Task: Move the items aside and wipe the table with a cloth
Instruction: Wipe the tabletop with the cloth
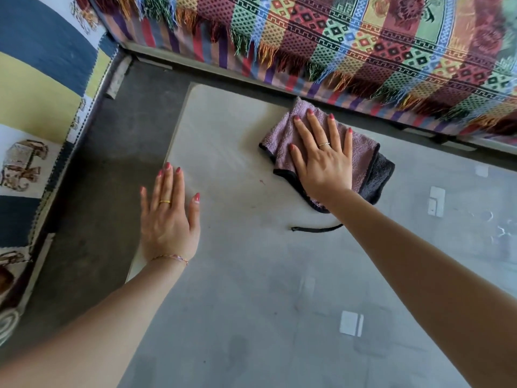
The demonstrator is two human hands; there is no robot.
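Two bare forearms reach forward from the bottom edge over the grey worktop (251, 303), which fills most of the view. On the near part of its surface sit a few pale, faint rectangular marks (351, 323), and more of them lie toward the right side; whether they are stickers or reflections cannot be told.

Lying flat at the worktop's left edge is the left hand (167, 219), palm down, fingers straight and close together, thumb out to the side, holding nothing. It wears a gold ring and a thin bracelet (170, 258) at the wrist.

Farther out, near the far edge, the right hand (324, 161) presses down on a cloth (363, 158) with fingers spread wide and straight. It too has a ring. Its palm covers the middle of the cloth, and the fingertips reach almost to the cloth's far border.

Pinkish-purple terry makes up the cloth's upper face, with a dark edging and a dark grey side showing at its right corner. A thin black loop (316, 229) trails from it across the surface just beside the right wrist.

Behind the worktop hangs a bright patterned blanket (335, 43) with a fringe along its lower edge. To the left, past a strip of dark floor (112, 163), lies another fabric (42, 65) in blue, yellow and white blocks.
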